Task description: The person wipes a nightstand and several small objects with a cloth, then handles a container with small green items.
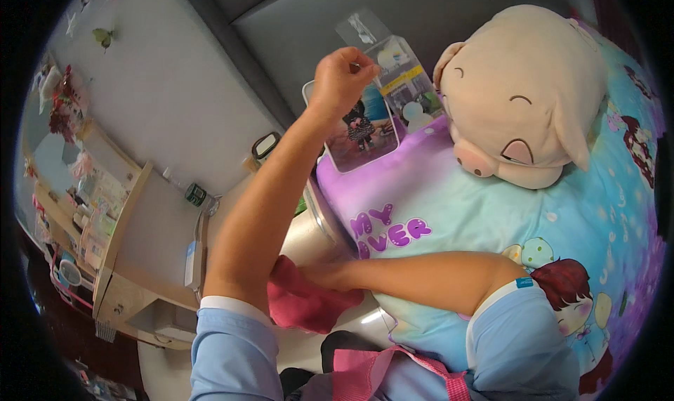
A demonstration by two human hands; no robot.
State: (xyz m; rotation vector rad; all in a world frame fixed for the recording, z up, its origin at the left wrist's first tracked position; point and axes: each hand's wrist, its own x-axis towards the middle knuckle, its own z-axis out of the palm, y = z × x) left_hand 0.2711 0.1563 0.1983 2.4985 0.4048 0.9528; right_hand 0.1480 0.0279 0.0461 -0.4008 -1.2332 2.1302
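Observation:
My left hand point(343, 79) is raised at the head of the bed, thumb and fingers curled together beside a clear plastic box point(408, 79). Whether something small is pinched between the fingertips cannot be made out. Behind and below that hand leans a white-rimmed picture point(368, 137) of a figure in dark clothes, partly covered by my wrist. Lower down, my right hand point(318, 275) grips a crumpled dark pink cloth point(316, 306). My left upper forearm hides part of this cloth and the fingertips.
A plush pig point(521, 95) lies on the printed bedding point(474, 216) to the right. Behind stands the grey headboard point(295, 27). On the left are a wooden dresser point(121, 227), a power strip point(194, 261) and a bottle point(196, 194). A framed object point(266, 145) stands beyond my left forearm.

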